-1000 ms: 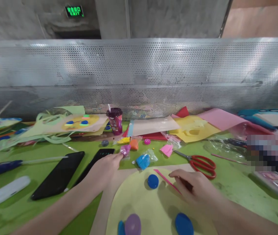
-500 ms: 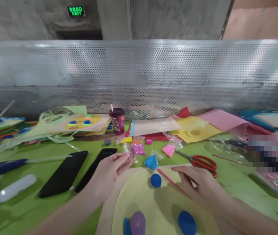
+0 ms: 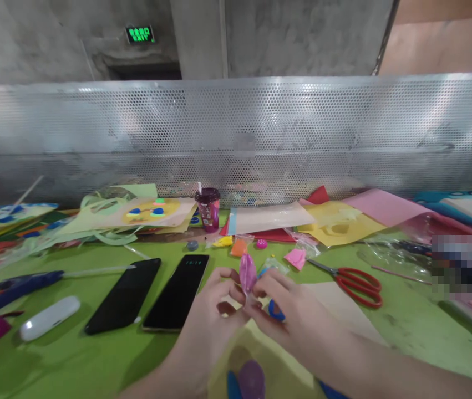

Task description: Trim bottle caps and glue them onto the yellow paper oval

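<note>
Both hands meet over the pale yellow round paper. My left hand [image 3: 214,313] pinches a small clear bag of magenta modelling clay [image 3: 248,272] from one side. From the other side my right hand [image 3: 292,307] grips the same bag near its lower end; the clay bulges upward between them. Below lies the yellow paper [image 3: 269,348], bearing a purple clay oval [image 3: 252,379] and a blue piece [image 3: 233,384] beside it. Another blue clay disc [image 3: 276,310] is partly hidden behind my right fingers. A cream sheet [image 3: 344,307] shows under the right forearm.
Red-handled scissors [image 3: 356,285] lie to the right. Bags of orange clay [image 3: 239,247] and pink clay [image 3: 296,258] sit beyond the hands. Two black phones [image 3: 177,293] and a white device [image 3: 50,317] are left. A purple cup [image 3: 208,210] stands behind, before a metal mesh barrier [image 3: 302,122].
My left hand has brought the magenta clay bag nearer, off the table. My right hand has moved left from beside the paper's pink strip and now holds the bag too. The view has shifted slightly.
</note>
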A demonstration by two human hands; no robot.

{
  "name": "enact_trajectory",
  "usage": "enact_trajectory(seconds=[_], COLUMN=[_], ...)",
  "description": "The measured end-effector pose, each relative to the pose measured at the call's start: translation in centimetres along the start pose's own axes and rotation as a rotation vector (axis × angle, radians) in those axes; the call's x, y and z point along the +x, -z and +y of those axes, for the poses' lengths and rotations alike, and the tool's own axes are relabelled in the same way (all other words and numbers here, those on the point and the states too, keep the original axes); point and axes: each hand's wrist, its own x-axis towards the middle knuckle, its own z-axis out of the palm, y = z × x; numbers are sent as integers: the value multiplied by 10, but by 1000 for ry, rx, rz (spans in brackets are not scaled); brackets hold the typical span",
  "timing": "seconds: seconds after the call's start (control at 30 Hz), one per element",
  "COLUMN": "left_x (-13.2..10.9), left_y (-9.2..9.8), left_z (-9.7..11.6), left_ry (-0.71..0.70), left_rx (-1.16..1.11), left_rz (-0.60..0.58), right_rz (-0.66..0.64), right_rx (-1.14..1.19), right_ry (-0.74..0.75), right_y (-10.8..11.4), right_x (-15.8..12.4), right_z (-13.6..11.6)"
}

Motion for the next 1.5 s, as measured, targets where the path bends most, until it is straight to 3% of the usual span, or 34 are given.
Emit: enact_trajectory(seconds=[0.17,0.37,0.7,0.93,1.13,1.33,1.4,1.5], left_x=[-3,-1,-11,-12,-12,-20,-21,-20], left_y=[-5,-6,-11,-11,-11,-13,-14,-11], left_z=[-2,-4,0,4,4,-1,0,0], left_ry=[-24,66,141,218,102,-270,-305,-260], left_rx=[76,-105,-341,-411,-370,118,165,241], left_rz=[-92,-160,-234,-247,-205,-136,-140,-242], right_rz=[-96,-191,-155,-198,-201,-100,-149,-239], right_rx=[57,284,180,288,292,8,-23,-7], right_ry=[59,12,18,20,-69,-144,-142,-71], right_y=[2,16,25,26,29,25,24,22], right_x=[-13,-5,-8,-7,-6,-11,-13,-17], right_z=[9,12,6,7,1,-9,-9,-8])
